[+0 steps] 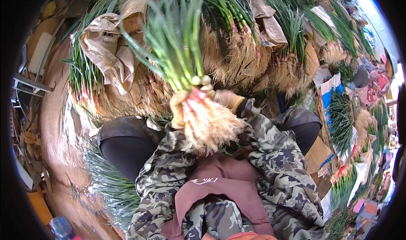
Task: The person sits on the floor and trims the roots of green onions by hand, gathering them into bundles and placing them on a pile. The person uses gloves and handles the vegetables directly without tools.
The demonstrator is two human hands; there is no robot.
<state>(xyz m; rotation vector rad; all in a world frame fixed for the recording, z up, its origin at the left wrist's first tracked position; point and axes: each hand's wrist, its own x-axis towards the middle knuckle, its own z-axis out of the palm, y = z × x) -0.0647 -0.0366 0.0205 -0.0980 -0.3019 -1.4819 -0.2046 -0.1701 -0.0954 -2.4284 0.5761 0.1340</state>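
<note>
A bunch of green onions (190,69), slightly blurred, is held up before my chest, green leaves pointing away and pale roots hanging toward my lap. My left hand (178,108), in a yellowish glove, closes round the bunch on its left side at the reddish stem bases. My right hand (222,97), gloved too, has its fingers round the right side of the stems. Behind the bunch lie heaps of green onions with long tan roots (234,53). A crumpled woven sack (108,50) rests on the heap to the left.
More leaves (111,183) lie beside my left knee. A metal-framed chair (31,84) stands at the far left, by the brown floor (57,119). On the right are further onion piles (341,122), a cardboard piece (317,154), and a person in pink (374,84).
</note>
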